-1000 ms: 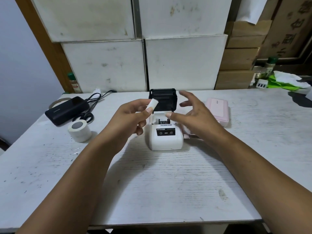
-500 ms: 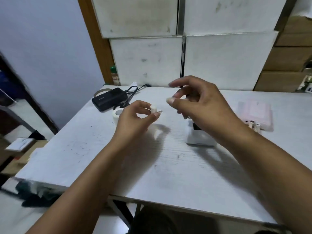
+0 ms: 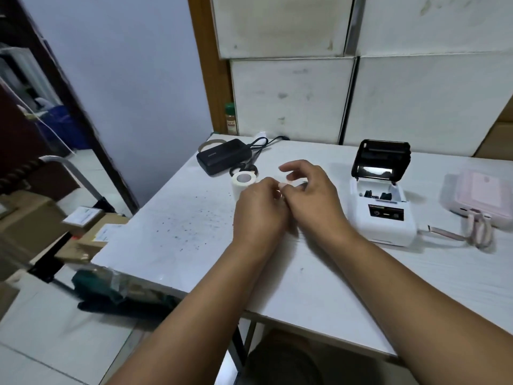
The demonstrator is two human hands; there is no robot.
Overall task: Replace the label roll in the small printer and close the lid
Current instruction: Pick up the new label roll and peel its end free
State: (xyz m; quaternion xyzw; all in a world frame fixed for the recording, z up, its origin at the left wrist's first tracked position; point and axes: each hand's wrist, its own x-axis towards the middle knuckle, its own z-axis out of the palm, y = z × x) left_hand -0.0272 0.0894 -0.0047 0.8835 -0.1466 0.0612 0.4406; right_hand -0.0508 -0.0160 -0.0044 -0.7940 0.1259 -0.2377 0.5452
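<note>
The small white printer [image 3: 384, 216] stands on the table right of my hands, its black lid [image 3: 380, 159] tilted up and its roll bay showing no roll. A full white label roll [image 3: 242, 184] stands upright on the table just behind my left hand. My left hand [image 3: 261, 215] and my right hand [image 3: 308, 195] meet above the table. Their fingertips pinch a small white spent roll core [image 3: 280, 193], which is mostly hidden between the fingers.
A black power bank [image 3: 223, 159] with a black cable and scissors lies at the back left. A pink device [image 3: 477, 198] with a looped cord lies right of the printer. The white table [image 3: 177, 232] ends at a left edge, with boxes on the floor beyond.
The view has swung left, so the printer now sits to the right. My left hand carried the small core away from the printer and my right hand closed in on it.
</note>
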